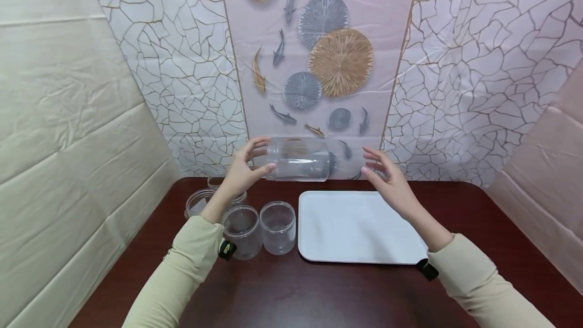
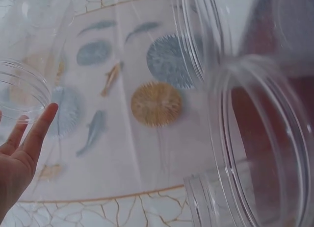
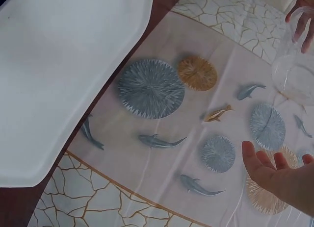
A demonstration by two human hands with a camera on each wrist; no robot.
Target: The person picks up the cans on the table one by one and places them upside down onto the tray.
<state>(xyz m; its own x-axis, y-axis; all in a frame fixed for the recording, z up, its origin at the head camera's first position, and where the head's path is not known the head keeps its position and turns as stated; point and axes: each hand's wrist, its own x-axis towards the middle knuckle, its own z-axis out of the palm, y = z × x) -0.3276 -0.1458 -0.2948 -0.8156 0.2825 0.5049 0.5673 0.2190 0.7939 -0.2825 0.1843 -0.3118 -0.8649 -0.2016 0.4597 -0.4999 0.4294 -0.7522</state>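
Observation:
My left hand [image 1: 241, 168] grips a clear plastic jar [image 1: 302, 160] by its threaded mouth end, thumb in front and fingers behind. Held on its side above the back of the table, the jar has its closed base toward the right. My right hand [image 1: 390, 183] hovers above the white tray [image 1: 360, 232], fingers spread and slightly bent, nothing in it, apart from the jar's base. In the left wrist view the fingers [image 2: 37, 134] lie along the jar's ridged rim [image 2: 24, 85]. In the right wrist view the jar [image 3: 294, 75] appears at the upper right, beyond my right hand [image 3: 284, 180].
Several clear jars stand on the dark red table [image 1: 291, 297] left of the tray, including one close beside it [image 1: 278, 229] and another [image 1: 243, 234] under my left forearm. More jars [image 1: 198, 201] sit behind that forearm. A patterned cloth [image 1: 319, 115] hangs behind the table.

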